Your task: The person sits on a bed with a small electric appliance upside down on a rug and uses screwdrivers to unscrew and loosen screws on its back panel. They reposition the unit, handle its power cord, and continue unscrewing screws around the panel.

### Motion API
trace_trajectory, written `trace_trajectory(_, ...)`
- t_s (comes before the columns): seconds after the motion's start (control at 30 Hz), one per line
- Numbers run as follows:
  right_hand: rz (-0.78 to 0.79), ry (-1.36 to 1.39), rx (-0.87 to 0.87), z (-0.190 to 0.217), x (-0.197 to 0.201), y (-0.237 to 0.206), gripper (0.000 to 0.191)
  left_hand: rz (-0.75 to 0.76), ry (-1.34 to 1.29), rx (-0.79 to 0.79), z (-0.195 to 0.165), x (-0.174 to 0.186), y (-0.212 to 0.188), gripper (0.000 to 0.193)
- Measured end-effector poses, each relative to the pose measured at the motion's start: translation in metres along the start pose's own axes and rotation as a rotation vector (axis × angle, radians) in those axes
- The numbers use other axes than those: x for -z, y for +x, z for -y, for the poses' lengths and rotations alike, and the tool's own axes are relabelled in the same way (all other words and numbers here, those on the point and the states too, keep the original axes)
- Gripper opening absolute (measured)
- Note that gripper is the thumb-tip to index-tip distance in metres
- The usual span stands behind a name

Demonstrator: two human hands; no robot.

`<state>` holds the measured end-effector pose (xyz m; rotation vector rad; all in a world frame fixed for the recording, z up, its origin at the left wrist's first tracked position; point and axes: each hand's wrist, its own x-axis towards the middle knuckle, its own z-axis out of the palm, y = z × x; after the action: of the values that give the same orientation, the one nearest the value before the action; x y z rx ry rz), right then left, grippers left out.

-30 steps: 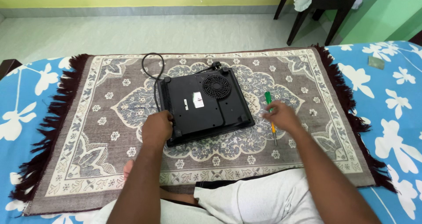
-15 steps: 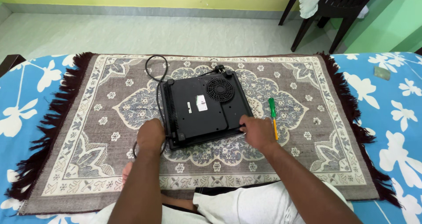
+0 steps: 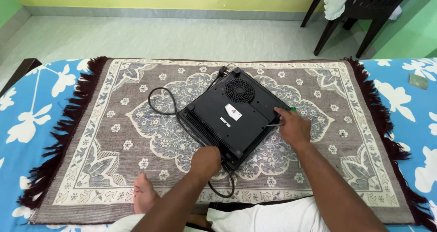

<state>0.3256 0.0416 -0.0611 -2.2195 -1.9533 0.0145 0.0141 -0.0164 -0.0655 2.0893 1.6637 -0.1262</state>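
The right hand (image 3: 294, 128) closes its fingers around a green-handled screwdriver (image 3: 283, 117), tip on the black induction cooktop (image 3: 234, 115). The left hand (image 3: 205, 161), curled, presses the cooktop's near corner. The cooktop lies upside down, fan grille showing, on a patterned rug (image 3: 114, 136) over a blue floral sheet (image 3: 27, 113); pale floor and a dark chair (image 3: 359, 13) lie beyond.

Bright, even daylight, soft shadows, sharp focus, slight wide-angle warp at edges, no glare.
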Motion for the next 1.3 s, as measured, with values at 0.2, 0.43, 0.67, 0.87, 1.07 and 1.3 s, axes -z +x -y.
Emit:
trace_trajectory(0.2,-0.011,0.069,0.017,-0.006,-0.006,0.004,0.044,0.027,0.023,0.013,-0.003,0.010,0.002,0.022)
trace_trajectory(0.43,0.189,0.326,0.003,0.040,0.027,-0.026,0.037,0.063,-0.013,0.135,0.014,0.056,0.011,0.039)
trace_trajectory(0.67,0.302,0.207,0.352,0.115,0.045,-0.098,0.053,-0.468,-0.060,0.158,0.054,0.088,0.028,0.043)
trace_trajectory(0.87,0.141,0.077,0.469,0.113,0.045,-0.095,0.049,-0.546,0.099,0.023,0.069,0.072,0.053,0.072)
trace_trajectory(1.07,0.264,0.106,0.309,0.102,0.040,-0.084,0.040,-0.477,0.051,0.076,0.067,0.074,0.051,0.052)
trace_trajectory(1.3,0.164,0.067,0.052,0.054,0.042,-0.055,0.037,-0.509,0.112,0.045,0.051,0.063,0.047,0.015)
